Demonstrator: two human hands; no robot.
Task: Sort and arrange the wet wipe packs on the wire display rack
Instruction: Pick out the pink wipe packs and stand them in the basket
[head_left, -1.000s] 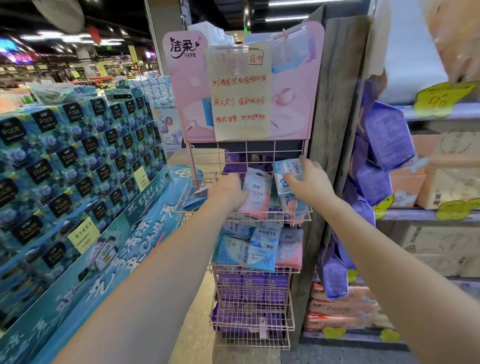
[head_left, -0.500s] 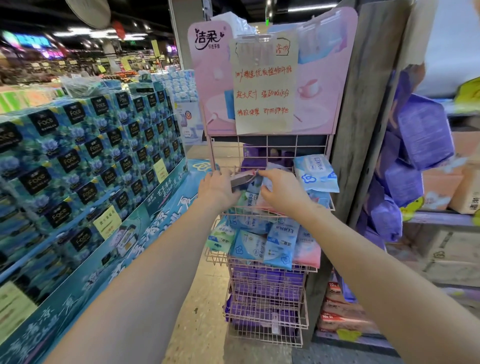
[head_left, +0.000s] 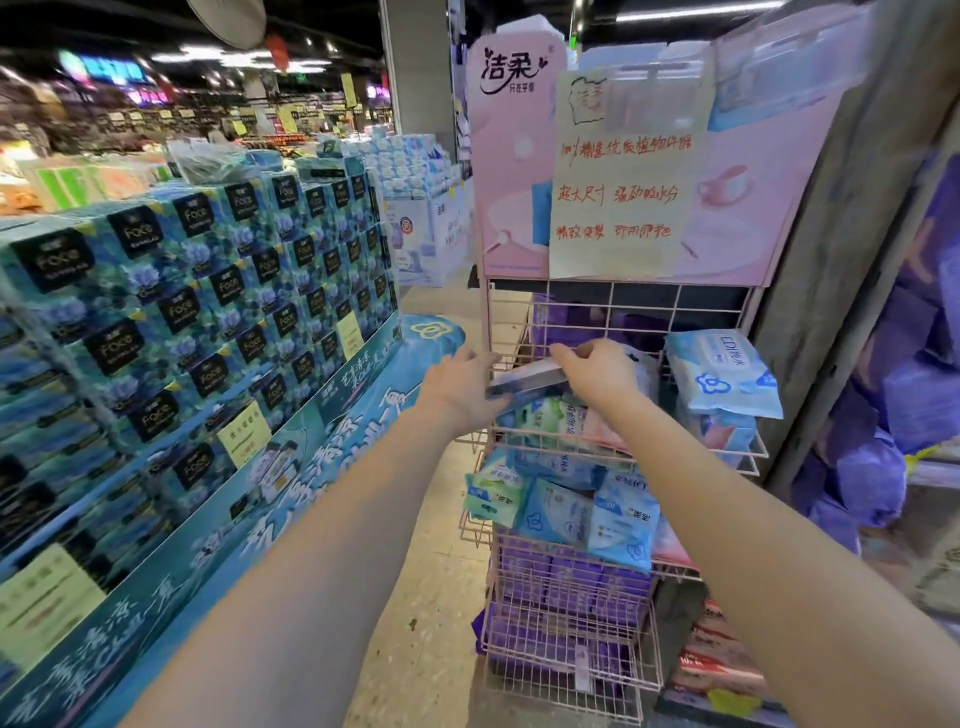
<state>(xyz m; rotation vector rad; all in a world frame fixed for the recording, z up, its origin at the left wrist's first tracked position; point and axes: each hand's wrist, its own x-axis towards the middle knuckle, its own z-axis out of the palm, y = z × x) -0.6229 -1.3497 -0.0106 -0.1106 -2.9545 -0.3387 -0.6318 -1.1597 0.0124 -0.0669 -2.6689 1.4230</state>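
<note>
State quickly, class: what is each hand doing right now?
Left hand: closed on one end of a flat pack.
Right hand: fingers closed on the same pack's other end.

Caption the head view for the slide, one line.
Both hands, left hand and right hand, hold one flat pack over the pink wire rack.

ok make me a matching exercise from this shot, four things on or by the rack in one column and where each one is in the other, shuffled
Things:
1. handwritten paper sign
2. light blue wipe pack
3. purple packs
4. flat pack

Places:
A. lower baskets of the wire rack
B. held between the left hand and right hand
C. clipped over the pink header board
D. right end of the top basket, on other packs

Pairs: 1-C, 2-D, 3-A, 4-B
</note>
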